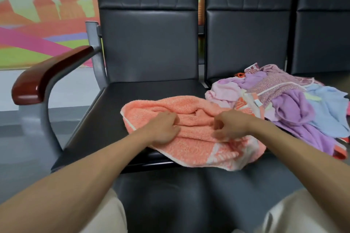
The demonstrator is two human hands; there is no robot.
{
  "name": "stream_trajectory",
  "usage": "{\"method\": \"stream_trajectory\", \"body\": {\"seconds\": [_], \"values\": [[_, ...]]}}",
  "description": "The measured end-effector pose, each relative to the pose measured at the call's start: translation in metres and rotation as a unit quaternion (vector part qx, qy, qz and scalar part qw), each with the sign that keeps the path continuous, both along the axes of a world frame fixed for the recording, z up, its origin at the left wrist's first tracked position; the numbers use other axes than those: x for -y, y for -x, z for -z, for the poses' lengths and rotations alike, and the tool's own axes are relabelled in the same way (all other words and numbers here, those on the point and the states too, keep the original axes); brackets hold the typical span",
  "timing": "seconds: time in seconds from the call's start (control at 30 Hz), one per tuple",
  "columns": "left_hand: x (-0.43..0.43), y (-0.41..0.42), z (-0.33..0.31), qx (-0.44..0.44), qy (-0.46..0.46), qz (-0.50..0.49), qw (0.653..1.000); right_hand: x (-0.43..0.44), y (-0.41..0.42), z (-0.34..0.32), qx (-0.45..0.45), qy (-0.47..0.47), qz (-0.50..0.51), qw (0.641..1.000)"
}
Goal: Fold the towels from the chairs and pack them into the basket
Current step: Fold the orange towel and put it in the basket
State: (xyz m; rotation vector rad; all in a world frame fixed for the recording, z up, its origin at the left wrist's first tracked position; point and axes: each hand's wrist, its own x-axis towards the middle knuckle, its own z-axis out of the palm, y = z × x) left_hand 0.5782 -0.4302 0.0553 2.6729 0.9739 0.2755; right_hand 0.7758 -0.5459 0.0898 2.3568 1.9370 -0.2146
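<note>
An orange towel [191, 143] lies crumpled on the left chair seat [106, 111], its near edge hanging over the front. My left hand [162, 128] grips a bunched fold at the towel's middle left. My right hand [229, 125] pinches a fold at its middle right, fingers curled into the cloth. A pile of towels [284, 100], pink, purple, patterned and light blue, lies heaped on the neighbouring seat to the right. No basket is in view.
A row of dark padded chairs runs across the view, with a third chair [322, 24] at the far right. A wooden armrest [47, 75] on a grey metal frame stands at the left. My knees show at the bottom. Grey floor lies to the left.
</note>
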Motion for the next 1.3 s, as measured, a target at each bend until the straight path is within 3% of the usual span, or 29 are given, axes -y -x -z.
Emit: {"method": "stream_trajectory", "body": {"seconds": [0.07, 0.13, 0.2, 0.27, 0.37, 0.43, 0.53, 0.73, 0.8, 0.87, 0.97, 1.03, 1.17, 1.23, 1.3], "values": [[0.006, -0.009, 0.004, -0.088, 0.005, 0.002, 0.996, 0.01, 0.004, 0.0, -0.13, 0.019, -0.016, 0.991], [0.005, -0.014, 0.004, -0.098, 0.005, -0.011, 0.995, 0.02, 0.014, 0.001, -0.329, 0.092, -0.009, 0.94], [0.0, -0.014, 0.004, -0.129, -0.008, 0.004, 0.992, 0.025, 0.019, -0.002, -0.398, 0.142, -0.007, 0.906], [-0.005, -0.009, 0.004, -0.152, -0.004, 0.027, 0.988, 0.018, 0.013, -0.005, -0.378, 0.07, 0.026, 0.923], [-0.012, 0.002, 0.003, -0.143, 0.025, 0.041, 0.988, 0.001, -0.01, -0.002, -0.223, -0.07, 0.119, 0.965], [-0.018, 0.01, 0.001, -0.144, 0.045, 0.035, 0.988, -0.007, -0.018, 0.006, -0.136, -0.052, 0.148, 0.978], [-0.027, 0.026, -0.002, -0.132, 0.069, 0.011, 0.989, -0.018, -0.01, 0.015, -0.117, -0.048, 0.164, 0.978], [-0.035, 0.054, -0.002, 0.03, 0.115, -0.034, 0.992, -0.053, 0.012, 0.026, -0.071, -0.053, 0.124, 0.988], [-0.046, 0.068, 0.002, 0.066, 0.083, -0.092, 0.99, -0.06, 0.016, 0.029, -0.058, -0.064, 0.122, 0.989], [-0.056, 0.085, 0.006, 0.063, 0.036, -0.209, 0.975, -0.065, 0.019, 0.033, -0.056, -0.085, 0.121, 0.987], [-0.066, 0.108, 0.011, -0.023, 0.027, -0.384, 0.922, -0.069, 0.023, 0.034, -0.137, -0.113, 0.153, 0.972], [-0.067, 0.116, 0.013, -0.044, 0.047, -0.421, 0.905, -0.069, 0.024, 0.031, -0.221, -0.142, 0.167, 0.95], [-0.069, 0.117, 0.014, -0.105, 0.034, -0.386, 0.916, -0.065, 0.027, 0.023, -0.431, -0.244, 0.181, 0.85], [-0.068, 0.113, 0.011, -0.113, 0.032, -0.364, 0.924, -0.062, 0.026, 0.02, -0.487, -0.221, 0.147, 0.832], [-0.065, 0.107, 0.007, -0.028, 0.046, -0.354, 0.934, -0.06, 0.026, 0.019, -0.506, -0.218, 0.137, 0.823]]}}
